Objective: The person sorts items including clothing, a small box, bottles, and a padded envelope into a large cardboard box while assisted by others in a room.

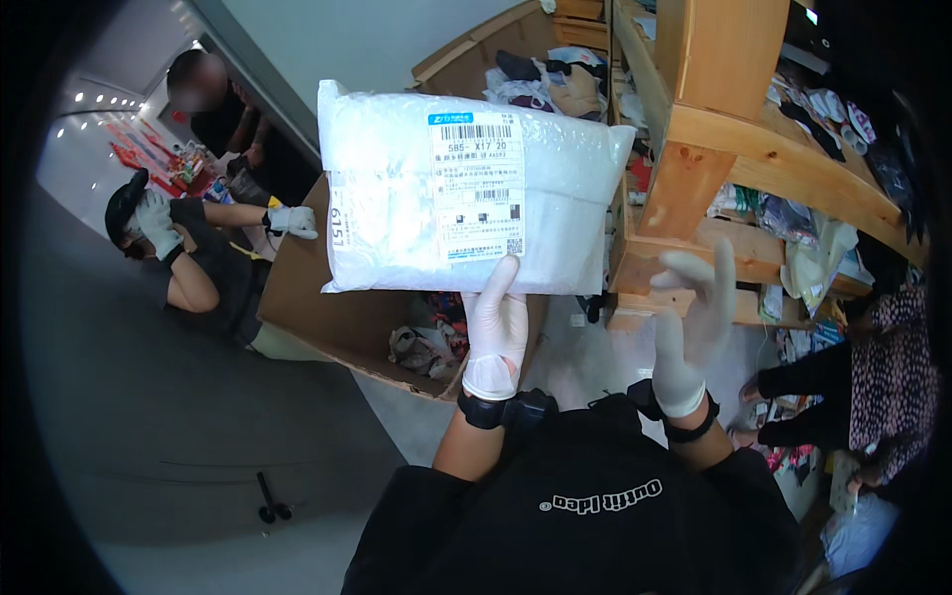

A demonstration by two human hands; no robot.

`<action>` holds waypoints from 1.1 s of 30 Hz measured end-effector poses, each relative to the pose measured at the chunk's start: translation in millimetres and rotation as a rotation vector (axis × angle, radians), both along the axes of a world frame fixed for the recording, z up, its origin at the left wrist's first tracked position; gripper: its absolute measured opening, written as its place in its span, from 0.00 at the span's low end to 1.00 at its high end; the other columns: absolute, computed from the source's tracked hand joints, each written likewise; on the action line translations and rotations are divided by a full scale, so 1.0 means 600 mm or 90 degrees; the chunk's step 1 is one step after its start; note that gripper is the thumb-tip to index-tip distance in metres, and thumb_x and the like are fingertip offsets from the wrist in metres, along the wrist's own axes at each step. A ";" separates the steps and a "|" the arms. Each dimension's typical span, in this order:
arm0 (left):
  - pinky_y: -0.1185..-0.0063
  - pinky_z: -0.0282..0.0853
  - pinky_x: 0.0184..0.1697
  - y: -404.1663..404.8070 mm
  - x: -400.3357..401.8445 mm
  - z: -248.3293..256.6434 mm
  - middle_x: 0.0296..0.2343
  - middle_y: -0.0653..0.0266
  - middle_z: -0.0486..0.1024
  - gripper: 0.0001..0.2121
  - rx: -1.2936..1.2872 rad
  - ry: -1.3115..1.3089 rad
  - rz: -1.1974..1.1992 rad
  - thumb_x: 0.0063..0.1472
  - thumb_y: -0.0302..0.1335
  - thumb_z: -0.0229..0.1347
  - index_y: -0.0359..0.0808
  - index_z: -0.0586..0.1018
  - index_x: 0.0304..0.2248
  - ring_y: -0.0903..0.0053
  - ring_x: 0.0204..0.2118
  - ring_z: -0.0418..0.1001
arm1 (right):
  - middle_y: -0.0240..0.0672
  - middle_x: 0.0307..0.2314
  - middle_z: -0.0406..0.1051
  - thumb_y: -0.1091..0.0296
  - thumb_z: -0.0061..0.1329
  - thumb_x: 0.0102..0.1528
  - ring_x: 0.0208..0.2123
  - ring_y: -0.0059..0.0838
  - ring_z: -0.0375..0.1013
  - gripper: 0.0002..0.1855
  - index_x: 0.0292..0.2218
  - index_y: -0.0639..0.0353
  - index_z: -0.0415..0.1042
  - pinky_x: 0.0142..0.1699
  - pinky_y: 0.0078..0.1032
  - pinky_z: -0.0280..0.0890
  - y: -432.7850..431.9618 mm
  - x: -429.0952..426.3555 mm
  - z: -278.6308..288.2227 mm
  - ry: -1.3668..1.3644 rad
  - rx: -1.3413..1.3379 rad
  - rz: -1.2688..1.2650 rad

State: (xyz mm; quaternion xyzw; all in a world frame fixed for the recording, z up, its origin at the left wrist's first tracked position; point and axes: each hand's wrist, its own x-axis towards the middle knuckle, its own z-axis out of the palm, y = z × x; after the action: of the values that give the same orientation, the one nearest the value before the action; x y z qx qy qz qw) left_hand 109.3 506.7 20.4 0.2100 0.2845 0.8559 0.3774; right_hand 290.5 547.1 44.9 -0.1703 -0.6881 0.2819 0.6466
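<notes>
A white plastic mailing parcel (379, 193) with a printed shipping label (480, 186) is held up, its label side facing the camera. My left hand (497, 327), in a white glove, grips it at the lower edge, with the thumb on the front just below the label and the other fingers hidden behind. To the right of the parcel, my right hand (692, 327), also gloved in white, is raised with its fingers apart; it holds nothing and is a little blurred. Both wrists wear black bands.
Below and behind the parcel stands a large cardboard box (327, 320) with bagged goods inside. Another cardboard box (476, 37) holds clothing-like items. Wooden shelves (692, 171) with packages rise at the right. Two people are at the left, and another person (892, 364) is at the far right.
</notes>
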 end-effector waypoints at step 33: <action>0.65 0.57 0.56 -0.022 -0.095 -0.069 0.49 0.57 0.67 0.29 -0.168 -0.034 0.099 0.57 0.42 0.49 0.33 0.63 0.53 0.63 0.53 0.63 | 0.26 0.20 0.69 0.71 0.40 0.59 0.21 0.11 0.63 0.21 0.54 0.57 0.63 0.28 0.13 0.60 0.087 0.336 -0.178 -0.134 -0.474 -0.030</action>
State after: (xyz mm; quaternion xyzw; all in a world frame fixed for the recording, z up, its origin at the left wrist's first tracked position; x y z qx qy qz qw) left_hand 52.5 493.5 -20.8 0.1131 0.3996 0.8429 0.3421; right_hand 491.8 599.6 -61.9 -0.4370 -0.5972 0.4786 0.4726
